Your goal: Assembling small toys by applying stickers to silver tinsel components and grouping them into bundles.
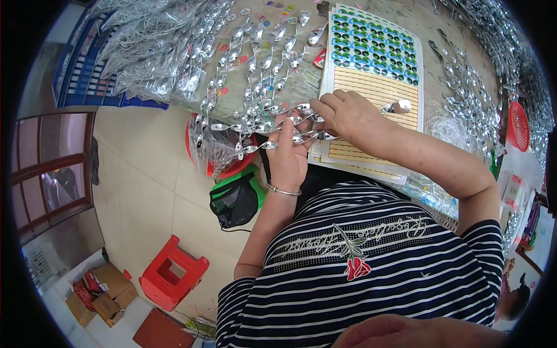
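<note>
Several silver spiral strands [255, 87] hang over the table's front edge, made of shiny twisted pieces joined end to end. My left hand [289, 159] is turned palm up under the near ends, its thumb over them, gripping a few strands. From the right, my right hand [354, 119] has its fingers bent and pinched on the same strands; its fingertips are partly hidden. Under my right hand lies a stack of sticker sheets [371, 81], with green and blue eye-like ovals above and yellow stripes below. A small silver piece with a white end [397, 107] rests on the sheets.
A blue crate [87, 69] heaped with clear and silver strands stands at the left. Below the table edge are a red basin [229, 169] and a green and black bag [235, 200]. A red stool [173, 271] stands on the floor; more silver strands [473, 87] lie at right.
</note>
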A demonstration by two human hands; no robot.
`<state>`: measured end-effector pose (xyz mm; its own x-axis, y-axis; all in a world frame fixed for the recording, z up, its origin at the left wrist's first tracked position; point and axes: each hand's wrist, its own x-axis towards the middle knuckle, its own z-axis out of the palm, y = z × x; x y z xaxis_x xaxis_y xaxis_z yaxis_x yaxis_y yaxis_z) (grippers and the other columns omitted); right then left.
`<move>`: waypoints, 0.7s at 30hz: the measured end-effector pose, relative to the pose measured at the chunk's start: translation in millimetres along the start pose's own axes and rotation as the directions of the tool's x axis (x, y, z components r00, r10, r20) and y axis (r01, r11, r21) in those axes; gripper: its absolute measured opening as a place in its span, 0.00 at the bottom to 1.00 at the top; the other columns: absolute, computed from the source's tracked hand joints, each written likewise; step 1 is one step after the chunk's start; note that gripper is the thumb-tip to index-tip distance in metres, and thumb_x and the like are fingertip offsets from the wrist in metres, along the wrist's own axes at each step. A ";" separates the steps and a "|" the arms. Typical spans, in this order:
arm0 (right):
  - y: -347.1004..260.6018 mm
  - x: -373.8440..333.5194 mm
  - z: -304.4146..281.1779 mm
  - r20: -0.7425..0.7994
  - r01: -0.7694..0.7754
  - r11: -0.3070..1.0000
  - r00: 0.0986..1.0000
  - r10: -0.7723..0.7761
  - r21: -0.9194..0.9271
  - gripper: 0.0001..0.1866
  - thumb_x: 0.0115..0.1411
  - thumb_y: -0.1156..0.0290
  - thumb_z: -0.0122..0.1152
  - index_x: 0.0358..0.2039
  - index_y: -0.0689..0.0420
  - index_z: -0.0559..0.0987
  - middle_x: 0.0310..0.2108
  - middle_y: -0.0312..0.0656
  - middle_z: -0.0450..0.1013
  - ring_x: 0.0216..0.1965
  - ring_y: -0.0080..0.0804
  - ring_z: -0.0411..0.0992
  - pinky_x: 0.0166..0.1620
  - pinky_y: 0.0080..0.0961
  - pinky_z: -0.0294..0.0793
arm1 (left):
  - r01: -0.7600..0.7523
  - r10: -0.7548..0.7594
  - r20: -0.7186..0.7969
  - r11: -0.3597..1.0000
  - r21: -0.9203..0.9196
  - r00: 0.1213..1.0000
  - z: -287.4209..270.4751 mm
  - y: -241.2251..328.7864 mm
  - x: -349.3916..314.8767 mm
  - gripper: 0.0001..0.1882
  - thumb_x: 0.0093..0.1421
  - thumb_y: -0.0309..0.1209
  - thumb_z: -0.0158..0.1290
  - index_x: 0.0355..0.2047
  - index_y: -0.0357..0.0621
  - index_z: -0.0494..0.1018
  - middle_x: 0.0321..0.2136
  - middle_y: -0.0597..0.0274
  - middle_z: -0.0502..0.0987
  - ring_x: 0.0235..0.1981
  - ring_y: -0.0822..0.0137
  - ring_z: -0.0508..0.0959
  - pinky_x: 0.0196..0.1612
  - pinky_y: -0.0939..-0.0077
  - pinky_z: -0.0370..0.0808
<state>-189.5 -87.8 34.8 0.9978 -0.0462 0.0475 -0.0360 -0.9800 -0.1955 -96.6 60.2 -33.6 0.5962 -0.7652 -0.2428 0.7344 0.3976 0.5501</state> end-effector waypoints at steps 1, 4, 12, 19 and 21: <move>-0.4 -0.7 -1.8 0.010 0.005 1.000 1.000 -0.005 0.003 0.27 0.53 0.63 0.60 0.51 0.62 0.68 0.39 0.45 0.70 0.41 0.41 0.71 0.44 0.34 0.72 | 0.008 -0.008 -0.002 1.000 -0.009 1.000 -1.3 -0.4 -0.2 0.19 0.67 0.34 0.44 0.57 0.42 0.61 0.45 0.60 0.72 0.44 0.69 0.74 0.42 0.66 0.77; -1.8 -2.3 -4.2 -0.009 0.005 0.999 1.000 -0.004 0.033 0.27 0.53 0.64 0.60 0.52 0.61 0.68 0.38 0.45 0.70 0.41 0.41 0.71 0.45 0.33 0.72 | 0.023 -0.022 -0.036 0.999 0.048 0.999 0.9 1.8 -1.5 0.20 0.67 0.34 0.45 0.57 0.44 0.62 0.44 0.62 0.72 0.42 0.70 0.74 0.42 0.65 0.77; 2.7 -2.6 -9.0 0.027 -0.032 0.956 0.999 0.025 0.290 0.23 0.55 0.62 0.61 0.48 0.61 0.73 0.36 0.48 0.72 0.38 0.45 0.71 0.44 0.35 0.72 | 0.049 -0.033 -0.180 0.995 0.090 0.983 14.8 3.9 2.6 0.18 0.64 0.32 0.50 0.54 0.44 0.66 0.42 0.65 0.73 0.36 0.71 0.77 0.33 0.75 0.77; 32.8 51.0 -0.2 -0.061 -0.064 0.975 0.995 0.079 0.213 0.22 0.54 0.69 0.60 0.50 0.57 0.73 0.43 0.49 0.70 0.47 0.48 0.66 0.50 0.36 0.68 | 0.023 -0.002 -0.179 0.993 0.116 0.984 14.0 0.1 3.8 0.11 0.64 0.29 0.49 0.46 0.40 0.68 0.36 0.60 0.75 0.34 0.67 0.78 0.33 0.70 0.80; 42.9 70.0 12.0 -0.147 -0.072 0.991 0.985 0.088 0.111 0.23 0.52 0.71 0.59 0.51 0.54 0.72 0.46 0.48 0.68 0.49 0.47 0.65 0.51 0.36 0.67 | 0.042 -0.019 -0.224 0.994 0.101 0.974 16.1 -0.9 3.1 0.11 0.64 0.29 0.48 0.46 0.41 0.67 0.34 0.59 0.75 0.33 0.67 0.79 0.33 0.69 0.81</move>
<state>-120.5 -130.8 18.1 0.9716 -0.1604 0.1738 -0.1016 -0.9467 -0.3058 -100.7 49.2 -22.0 0.6400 -0.6397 -0.4256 0.7222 0.3118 0.6174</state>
